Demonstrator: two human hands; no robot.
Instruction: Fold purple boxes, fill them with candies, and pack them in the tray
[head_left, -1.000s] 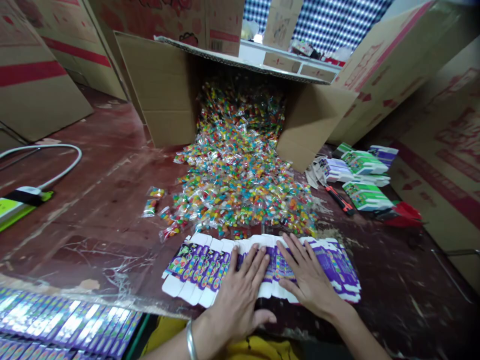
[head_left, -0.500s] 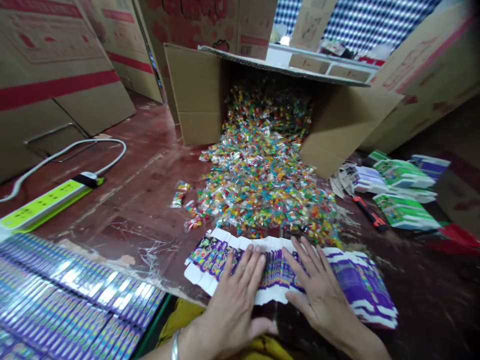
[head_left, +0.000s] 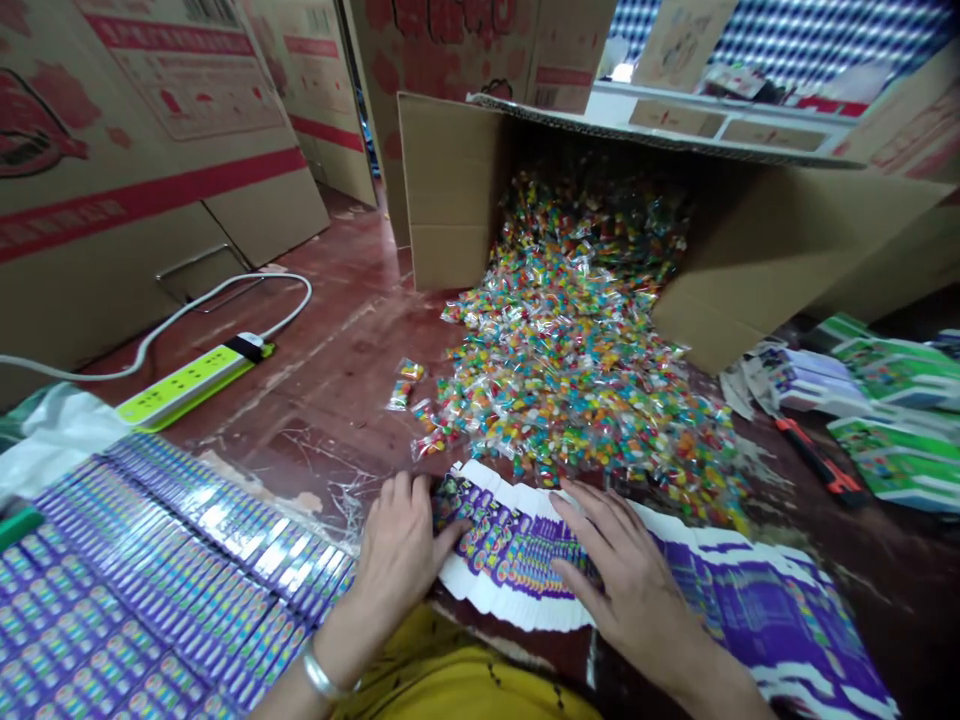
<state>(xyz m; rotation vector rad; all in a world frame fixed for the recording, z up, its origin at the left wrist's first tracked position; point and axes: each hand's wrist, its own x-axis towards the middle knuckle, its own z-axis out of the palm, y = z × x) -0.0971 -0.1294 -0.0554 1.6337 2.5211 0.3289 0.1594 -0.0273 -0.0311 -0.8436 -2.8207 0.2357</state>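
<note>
A row of flattened purple candy cartons with white flaps (head_left: 517,545) lies fanned out, overlapping, on the dark red tabletop. My left hand (head_left: 397,545) is at the row's left end, with its thumb over the end cartons and its fingers bent down at the left edge. Across the middle of the row rests my right hand (head_left: 626,575), palm down with the fingers spread. To its right, a thicker stack of the same cartons (head_left: 772,610) leans over in layers. Just behind the row spreads a heap of small clear candy packets (head_left: 577,370).
An open cardboard box (head_left: 450,190) lies on its side behind the heap. Filled purple cartons (head_left: 187,560) stand packed at left, near a power strip (head_left: 195,385). At right are a red-black cutter knife (head_left: 817,460) and green cartons (head_left: 892,450).
My left hand has slid from the top of the row to its left end. My right hand stays on the cartons. The view has turned left.
</note>
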